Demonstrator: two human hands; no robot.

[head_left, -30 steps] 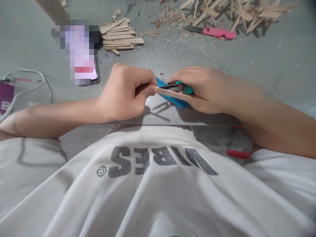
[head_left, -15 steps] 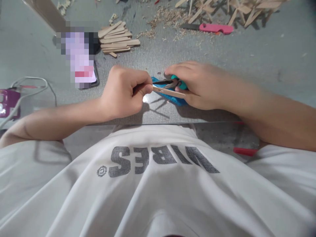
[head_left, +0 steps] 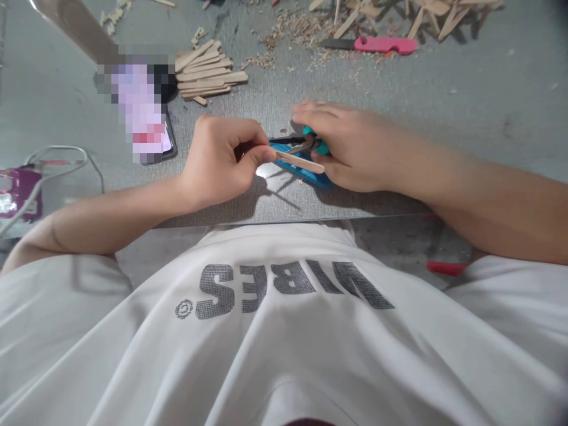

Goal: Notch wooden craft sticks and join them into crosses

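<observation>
Between thumb and fingers, my left hand [head_left: 228, 160] pinches a flat wooden stick [head_left: 306, 163] that points right. My right hand [head_left: 350, 145] is wrapped round the teal handles of a small pair of pliers [head_left: 308, 141], whose dark jaws reach left toward my left fingertips. The jaws lie just above the stick; whether they touch it I cannot tell. Under both, on the grey table [head_left: 248, 204], is a blue object [head_left: 322, 179], partly hidden by the stick and my right hand.
Loose wooden sticks [head_left: 206, 74] lie beside a phone [head_left: 168, 139] at the upper left. A pink-handled knife [head_left: 386, 45], wood shavings [head_left: 297, 26] and joined sticks [head_left: 448, 15] are at the back. A purple object [head_left: 22, 192] and a cable [head_left: 62, 148] are at far left.
My right hand and the pliers have shifted slightly up and left. The stick's right end, earlier against my right fingers, now shows free of them.
</observation>
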